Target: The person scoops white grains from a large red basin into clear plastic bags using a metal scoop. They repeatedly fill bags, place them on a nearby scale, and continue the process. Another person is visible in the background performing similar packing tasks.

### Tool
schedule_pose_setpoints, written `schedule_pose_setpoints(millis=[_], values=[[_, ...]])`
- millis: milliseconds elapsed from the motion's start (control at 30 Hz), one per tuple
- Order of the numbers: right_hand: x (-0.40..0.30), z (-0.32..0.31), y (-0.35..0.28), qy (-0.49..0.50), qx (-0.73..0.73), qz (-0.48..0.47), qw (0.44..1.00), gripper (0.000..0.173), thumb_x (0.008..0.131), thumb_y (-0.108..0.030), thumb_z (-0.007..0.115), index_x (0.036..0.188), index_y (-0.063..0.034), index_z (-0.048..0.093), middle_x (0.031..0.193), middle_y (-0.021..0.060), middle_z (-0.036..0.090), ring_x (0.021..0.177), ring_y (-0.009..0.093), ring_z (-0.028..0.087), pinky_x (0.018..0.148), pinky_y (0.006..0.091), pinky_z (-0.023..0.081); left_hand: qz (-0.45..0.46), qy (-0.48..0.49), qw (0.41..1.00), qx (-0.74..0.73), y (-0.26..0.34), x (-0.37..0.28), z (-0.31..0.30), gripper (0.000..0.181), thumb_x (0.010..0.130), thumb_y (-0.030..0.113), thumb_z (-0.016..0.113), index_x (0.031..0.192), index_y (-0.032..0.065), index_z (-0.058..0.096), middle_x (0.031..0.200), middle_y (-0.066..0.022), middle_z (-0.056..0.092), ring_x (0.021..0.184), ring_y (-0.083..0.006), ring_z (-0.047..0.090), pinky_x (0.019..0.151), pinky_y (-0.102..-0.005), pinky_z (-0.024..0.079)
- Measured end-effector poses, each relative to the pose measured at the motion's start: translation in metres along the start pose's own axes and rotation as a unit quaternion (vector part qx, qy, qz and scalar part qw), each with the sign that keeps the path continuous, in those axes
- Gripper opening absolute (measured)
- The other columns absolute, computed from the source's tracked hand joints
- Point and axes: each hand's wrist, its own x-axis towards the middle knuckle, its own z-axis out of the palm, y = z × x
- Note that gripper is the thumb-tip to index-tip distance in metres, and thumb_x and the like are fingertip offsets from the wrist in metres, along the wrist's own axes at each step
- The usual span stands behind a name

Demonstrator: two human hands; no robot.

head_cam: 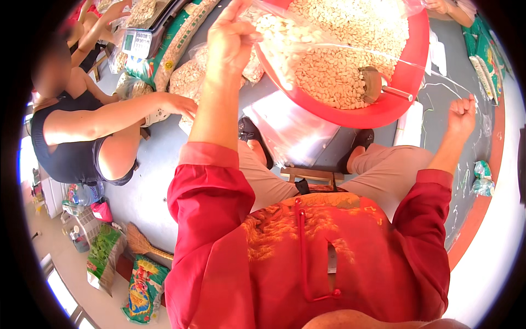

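Note:
Raised at the upper left of the red plastic tub (361, 120), my left hand (232, 39) grips a clear plastic bag (281, 45). Pale flat beans or seeds show in and through the bag, which lies over the tub's near left side. More of these beans (328, 78) fill the tub. A metal scoop (372, 84) rests among them, its handle over the near right rim. My right hand (460, 115) is out to the right with curled fingers. A thin white thread runs towards its fingertips; whether they hold it I cannot tell.
A co-worker (70, 131) sits at left, one hand towards filled bags (185, 78). A digital scale (137, 43) stands beyond. Another person's hand (437, 6) is at the tub's far right. Clear plastic sheets or bags (300, 131) lie between my feet. A straw broom (144, 240) lies behind left.

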Motion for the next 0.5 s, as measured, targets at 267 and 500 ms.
schedule_pose_setpoints(millis=[267, 500], values=[[0.029, -0.074, -0.035, 0.161, 0.015, -0.054, 0.985, 0.012, 0.088, -0.012, 0.034, 0.081, -0.0043, 0.041, 0.057, 0.0005, 0.032, 0.046, 0.011, 0.027, 0.046, 0.0278, 0.027, 0.042, 0.013, 0.998, 0.034, 0.017, 0.018, -0.041, 0.055, 0.067, -0.014, 0.04, 0.12, -0.0024, 0.035, 0.122, -0.0158, 0.041, 0.07, -0.0187, 0.051, 0.061, -0.0328, 0.046], [0.034, -0.063, -0.029, -0.01, -0.064, 0.004, 0.998, 0.016, 0.089, -0.013, 0.034, 0.089, -0.0013, 0.044, 0.059, 0.0014, 0.033, 0.049, 0.011, 0.028, 0.048, 0.0256, 0.026, 0.066, 0.074, 0.993, 0.06, 0.051, 0.041, -0.088, 0.055, 0.068, -0.012, 0.037, 0.122, -0.0019, 0.032, 0.125, -0.0168, 0.039, 0.073, -0.02, 0.051, 0.071, -0.0364, 0.04]])
